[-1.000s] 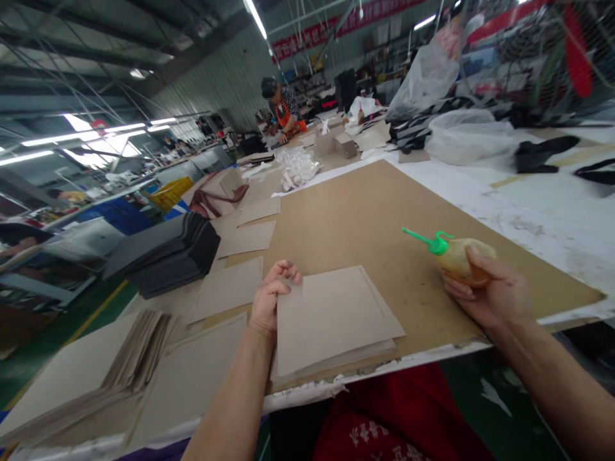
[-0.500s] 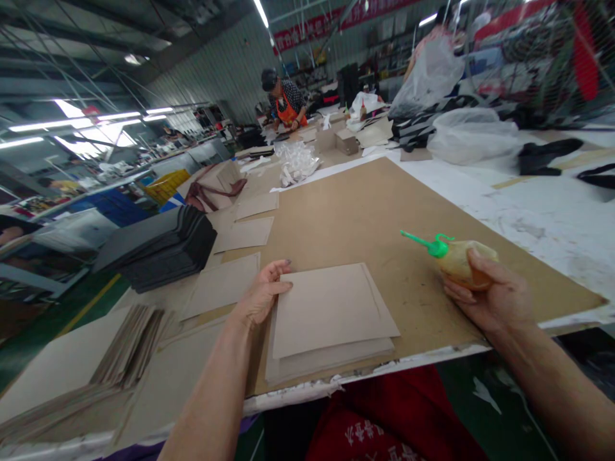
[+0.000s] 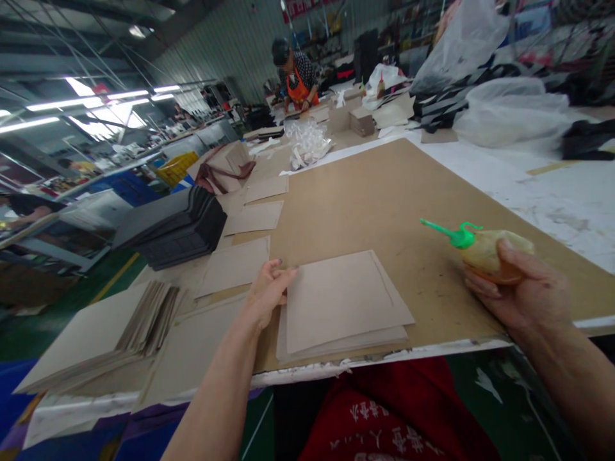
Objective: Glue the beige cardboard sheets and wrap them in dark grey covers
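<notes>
My left hand point(image 3: 271, 286) pinches the upper left corner of a greyish cardboard sheet point(image 3: 348, 301), thumb on top. That sheet lies slightly askew over another one, near the table's front edge, and a thin line of glue runs along its right side. In my right hand point(image 3: 533, 288) is a squeeze bottle point(image 3: 504, 253) of amber liquid with a green nozzle point(image 3: 446, 232). The bottle is held on its side above the brown board point(image 3: 355, 192), its nozzle pointing left, apart from the sheets.
Several single cardboard sheets point(image 3: 235, 264) lie in a row on the left. Beside them are a fanned cardboard stack point(image 3: 91, 333) and a pile of black panels point(image 3: 173, 224). Crumpled clear plastic point(image 3: 307, 144) lies farther back. A co-worker in an orange apron point(image 3: 298, 93) stands at the far end.
The view has shifted, so the table sits further right and a little higher. My left hand still grips the sheet's corner, and the bottle stays in my right hand, slightly farther from the sheets.
</notes>
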`<state>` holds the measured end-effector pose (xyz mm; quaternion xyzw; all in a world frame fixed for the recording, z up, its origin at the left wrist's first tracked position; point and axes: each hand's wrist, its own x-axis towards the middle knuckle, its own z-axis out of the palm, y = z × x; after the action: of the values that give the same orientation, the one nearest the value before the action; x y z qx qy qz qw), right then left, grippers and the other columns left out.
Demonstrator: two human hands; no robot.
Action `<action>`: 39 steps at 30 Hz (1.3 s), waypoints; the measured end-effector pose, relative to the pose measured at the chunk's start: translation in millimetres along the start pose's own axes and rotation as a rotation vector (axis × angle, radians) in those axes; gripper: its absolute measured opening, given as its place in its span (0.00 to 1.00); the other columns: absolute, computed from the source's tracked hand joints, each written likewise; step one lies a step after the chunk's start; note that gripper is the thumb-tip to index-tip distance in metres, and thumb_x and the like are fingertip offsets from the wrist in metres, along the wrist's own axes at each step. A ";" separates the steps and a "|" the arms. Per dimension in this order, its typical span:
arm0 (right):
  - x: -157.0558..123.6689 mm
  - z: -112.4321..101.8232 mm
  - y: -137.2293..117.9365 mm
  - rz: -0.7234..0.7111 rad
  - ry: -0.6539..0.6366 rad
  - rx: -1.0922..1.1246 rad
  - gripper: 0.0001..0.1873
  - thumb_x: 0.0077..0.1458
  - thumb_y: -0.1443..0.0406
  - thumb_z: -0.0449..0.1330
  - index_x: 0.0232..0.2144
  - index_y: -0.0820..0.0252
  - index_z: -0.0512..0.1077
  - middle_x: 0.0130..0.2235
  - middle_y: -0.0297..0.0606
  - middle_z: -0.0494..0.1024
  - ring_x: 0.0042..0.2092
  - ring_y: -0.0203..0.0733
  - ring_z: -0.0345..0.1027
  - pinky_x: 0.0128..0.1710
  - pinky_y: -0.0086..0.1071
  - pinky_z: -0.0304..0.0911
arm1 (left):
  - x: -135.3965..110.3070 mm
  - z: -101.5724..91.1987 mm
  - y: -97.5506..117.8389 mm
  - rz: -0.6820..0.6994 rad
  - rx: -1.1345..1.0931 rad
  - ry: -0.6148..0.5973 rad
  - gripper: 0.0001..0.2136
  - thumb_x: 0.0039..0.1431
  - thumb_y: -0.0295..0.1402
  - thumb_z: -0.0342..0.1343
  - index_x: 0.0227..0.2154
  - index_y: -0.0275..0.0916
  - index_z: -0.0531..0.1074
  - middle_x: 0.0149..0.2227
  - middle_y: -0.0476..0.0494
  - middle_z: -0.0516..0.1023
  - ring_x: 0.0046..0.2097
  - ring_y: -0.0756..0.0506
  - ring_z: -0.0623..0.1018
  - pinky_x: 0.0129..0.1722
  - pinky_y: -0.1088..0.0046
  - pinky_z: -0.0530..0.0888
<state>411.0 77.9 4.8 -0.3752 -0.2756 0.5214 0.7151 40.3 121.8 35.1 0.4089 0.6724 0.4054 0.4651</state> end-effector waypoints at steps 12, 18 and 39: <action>0.8 0.8 3.8 0.008 0.058 -0.027 0.09 0.47 0.62 0.67 0.30 0.59 0.72 0.29 0.35 0.69 0.19 0.30 0.52 0.09 0.23 0.44 | -1.6 -16.1 -18.3 0.245 0.128 -0.066 0.38 0.39 0.23 0.65 0.57 0.38 0.63 0.39 0.45 0.78 0.34 0.47 0.78 0.37 0.68 0.74; -0.5 0.6 4.7 0.004 0.050 -0.033 0.09 0.47 0.62 0.68 0.30 0.60 0.74 0.29 0.36 0.68 0.20 0.30 0.52 0.09 0.22 0.45 | -12.1 -10.4 -18.5 0.561 0.573 0.166 0.28 0.45 0.27 0.66 0.52 0.39 0.71 0.55 0.33 0.73 0.58 0.32 0.72 0.58 0.49 0.67; -2.5 1.9 3.6 0.040 0.219 -0.141 0.20 0.29 0.66 0.75 0.27 0.57 0.72 0.30 0.32 0.69 0.23 0.33 0.59 0.10 0.21 0.57 | -110.9 -13.9 -85.3 0.895 0.664 0.333 0.10 0.64 0.24 0.53 0.45 0.39 0.74 0.48 0.39 0.77 0.51 0.43 0.76 0.52 0.62 0.74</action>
<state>406.8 76.6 2.9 -0.4849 -0.2242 0.4708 0.7021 38.1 -12.0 -7.9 0.7079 0.5894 0.3888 -0.0168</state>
